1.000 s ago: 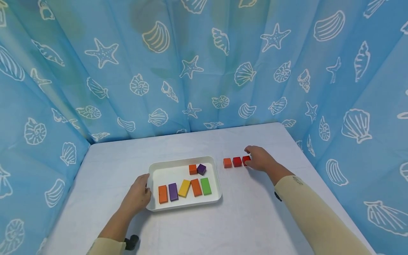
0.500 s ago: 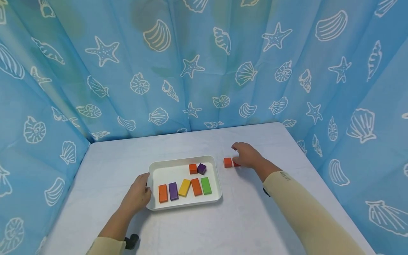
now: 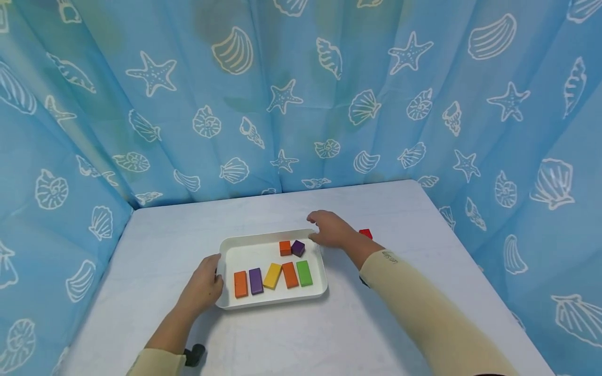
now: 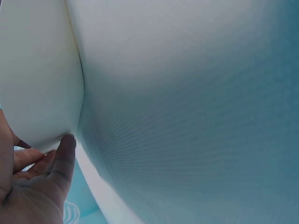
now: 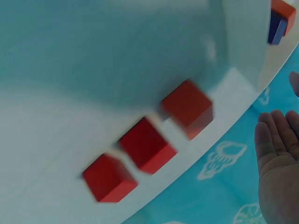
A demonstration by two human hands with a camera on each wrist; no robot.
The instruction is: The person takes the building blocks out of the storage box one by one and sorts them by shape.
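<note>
A white tray (image 3: 320, 277) sits mid-table and holds five flat blocks in a row: orange (image 3: 240, 284), purple (image 3: 255, 282), yellow (image 3: 271, 276), orange (image 3: 289, 275) and green (image 3: 303, 273). Behind them are an orange cube (image 3: 284, 248) and a purple cube (image 3: 298, 248). My left hand (image 3: 204, 284) rests against the tray's left rim, its thumb (image 4: 65, 151) touching the tray wall (image 4: 37, 70). My right hand (image 3: 324, 230) hovers at the tray's far right corner, fingers (image 5: 275, 154) straight and holding nothing. Beside the tray three cubes stand in a row: orange-red (image 5: 187, 108), red (image 5: 147, 144), red (image 5: 110, 178).
Blue curtains (image 3: 301, 104) printed with shells close in the table (image 3: 376, 324) at the back and both sides. Only the rightmost red cube (image 3: 365, 233) shows in the head view; my right arm hides the other two. A small black object (image 3: 194, 356) lies by my left sleeve.
My right hand has moved left, from the rightmost red cube along the row to the tray's far right corner. The cubes and my left hand stayed put.
</note>
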